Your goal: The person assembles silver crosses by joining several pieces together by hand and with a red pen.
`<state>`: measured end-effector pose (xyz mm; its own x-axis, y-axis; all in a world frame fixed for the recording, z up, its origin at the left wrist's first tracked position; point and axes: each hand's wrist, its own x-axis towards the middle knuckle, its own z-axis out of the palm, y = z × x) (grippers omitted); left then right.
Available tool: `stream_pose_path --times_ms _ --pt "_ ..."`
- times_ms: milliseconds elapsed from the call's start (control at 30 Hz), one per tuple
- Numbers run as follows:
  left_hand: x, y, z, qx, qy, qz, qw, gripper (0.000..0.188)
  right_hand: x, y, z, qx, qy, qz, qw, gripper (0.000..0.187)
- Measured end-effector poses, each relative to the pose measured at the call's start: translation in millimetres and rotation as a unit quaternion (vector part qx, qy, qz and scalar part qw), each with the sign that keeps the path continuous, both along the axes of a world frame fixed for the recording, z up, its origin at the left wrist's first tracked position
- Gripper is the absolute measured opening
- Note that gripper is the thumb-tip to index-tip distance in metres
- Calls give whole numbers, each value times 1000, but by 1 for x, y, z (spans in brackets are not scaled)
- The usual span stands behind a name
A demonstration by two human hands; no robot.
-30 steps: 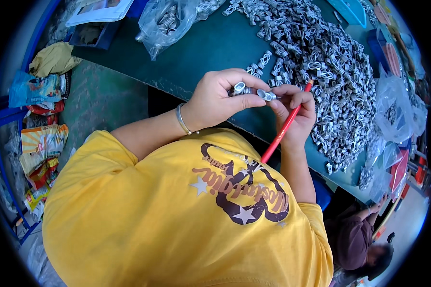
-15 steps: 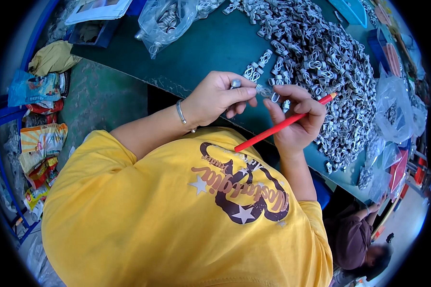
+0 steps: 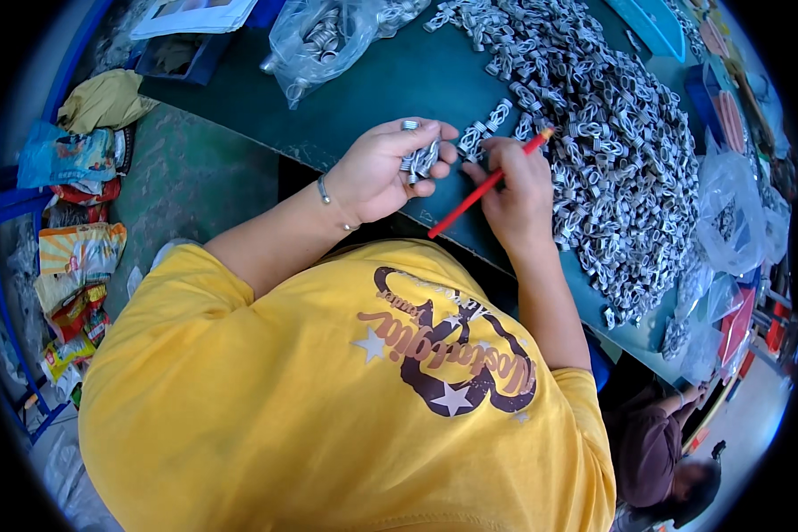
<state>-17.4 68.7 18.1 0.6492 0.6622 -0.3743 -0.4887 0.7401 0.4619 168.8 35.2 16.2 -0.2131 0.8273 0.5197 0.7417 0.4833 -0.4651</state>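
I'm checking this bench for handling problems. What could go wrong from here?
The left hand pinches several small metal parts at its fingertips over the table's near edge, so one could slip to the floor. The right hand holds a red stick while reaching at the metal parts pile; it might scatter pieces.

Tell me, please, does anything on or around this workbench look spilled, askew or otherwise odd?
Nothing looks damaged. The small metal parts lie in a loose heap that reaches the edge of the green table, and crumpled wrappers and bags are piled on the floor to the left. The left hand holds a few parts; the right hand holds a red stick.
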Motion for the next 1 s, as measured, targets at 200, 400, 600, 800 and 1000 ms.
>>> stream_pose_path --times_ms 200,400,600,800,1000 --pt "8 -3 22 -21 37 3 999 27 2 -4 -2 9 -44 -11 999 24" --pt "11 -4 10 71 98 -7 993 23 1 -16 20 -173 469 -62 864 24" --pt "13 -11 27 185 176 -40 966 23 4 -21 21 -237 628 60 739 20" --pt "13 -12 31 282 198 -19 939 23 2 -25 7 -268 651 83 705 23" --pt "13 -13 33 383 228 -6 895 24 1 -26 9 -134 567 62 811 32"
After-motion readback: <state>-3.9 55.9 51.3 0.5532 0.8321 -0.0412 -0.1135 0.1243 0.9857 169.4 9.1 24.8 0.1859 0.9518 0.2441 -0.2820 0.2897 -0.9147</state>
